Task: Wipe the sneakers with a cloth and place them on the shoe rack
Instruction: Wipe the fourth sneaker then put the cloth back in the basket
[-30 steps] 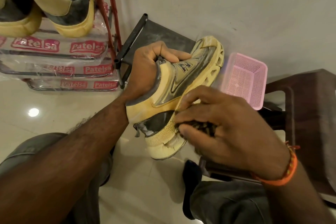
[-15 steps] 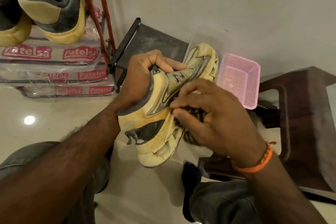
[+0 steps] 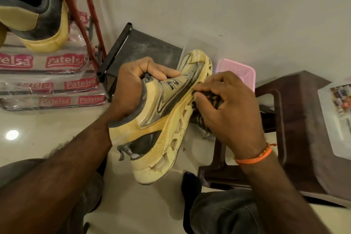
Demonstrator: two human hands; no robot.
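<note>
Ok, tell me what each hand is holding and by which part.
Left hand grips the yellow sneaker at its collar, thumb over the tongue. Right hand holds a bunched dark cloth against the midsole.

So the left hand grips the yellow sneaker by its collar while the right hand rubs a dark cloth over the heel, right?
Not the heel. In the head view the right hand presses the dark cloth against the midsole near the forefoot. The rest holds: the left hand grips the yellow sneaker by its collar.

Glossy pale tiled floor [image 3: 47, 131], plain white wall [image 3: 266, 15], dark brown stool [image 3: 303, 119] beside it.
</note>
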